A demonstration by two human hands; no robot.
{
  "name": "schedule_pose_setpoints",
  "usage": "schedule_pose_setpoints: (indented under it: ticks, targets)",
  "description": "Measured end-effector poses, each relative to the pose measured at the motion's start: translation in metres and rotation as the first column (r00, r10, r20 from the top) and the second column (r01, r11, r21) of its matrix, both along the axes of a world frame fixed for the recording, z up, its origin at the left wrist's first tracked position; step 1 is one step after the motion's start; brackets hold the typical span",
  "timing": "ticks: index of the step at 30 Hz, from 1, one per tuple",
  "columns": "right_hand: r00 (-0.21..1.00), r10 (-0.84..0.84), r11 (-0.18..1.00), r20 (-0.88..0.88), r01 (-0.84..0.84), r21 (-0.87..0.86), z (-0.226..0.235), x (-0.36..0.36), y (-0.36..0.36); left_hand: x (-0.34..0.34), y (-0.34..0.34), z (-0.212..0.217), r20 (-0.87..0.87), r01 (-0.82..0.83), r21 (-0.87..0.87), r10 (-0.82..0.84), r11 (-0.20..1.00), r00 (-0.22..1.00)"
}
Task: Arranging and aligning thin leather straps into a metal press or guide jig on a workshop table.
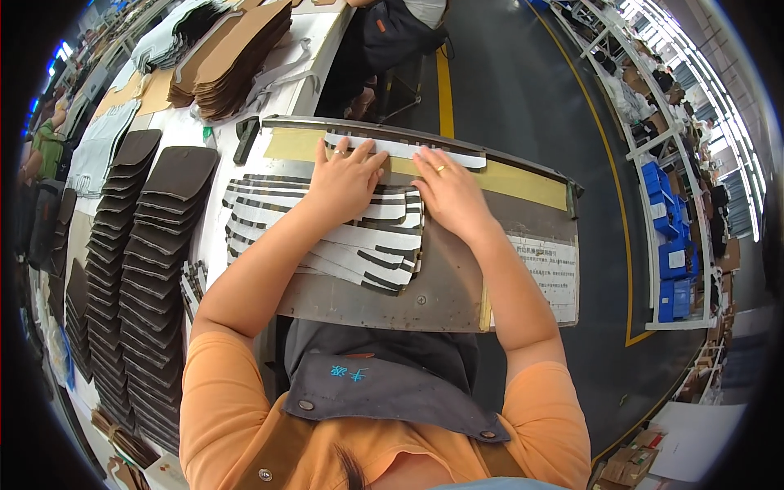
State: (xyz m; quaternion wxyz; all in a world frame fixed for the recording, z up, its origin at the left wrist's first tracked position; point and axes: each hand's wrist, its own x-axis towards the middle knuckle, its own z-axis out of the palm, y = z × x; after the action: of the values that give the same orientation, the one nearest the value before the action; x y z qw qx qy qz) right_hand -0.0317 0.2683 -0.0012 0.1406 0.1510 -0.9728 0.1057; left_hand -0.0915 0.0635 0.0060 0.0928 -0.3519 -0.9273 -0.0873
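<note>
My left hand and my right hand lie flat side by side on a grey metal work board. Their fingertips press on a long white strip with dark marks that lies along a yellow band at the board's far edge. Under my left wrist spreads a fanned stack of white and dark striped cut pieces. Each hand wears a ring. Neither hand grips anything; the fingers are spread.
Rows of overlapped dark brown cut pieces cover the white table on the left. Tan pieces are piled at the back. A paper label sits on the board's right end. Blue bins stand on shelving at right. A dark seated person is behind.
</note>
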Motion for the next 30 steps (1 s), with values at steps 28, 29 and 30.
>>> schedule_pose_setpoints:
  ticks: [28,29,30]
  targets:
    - [0.968,-0.224,0.970,0.115,0.210,0.122,0.027,0.009,-0.003,0.000,-0.004,-0.004,-0.037,0.112,0.225,-0.106,0.968,0.994]
    - [0.989,-0.144,0.986,0.006,0.143,0.083,0.022,0.008,-0.002,0.000,-0.003,0.002,-0.001,0.120,0.271,-0.125,0.955,0.992]
    - [0.992,-0.066,0.996,-0.104,0.072,0.054,0.019,0.009,0.000,-0.002,-0.002,0.006,0.000,0.123,0.283,-0.128,0.951,0.992]
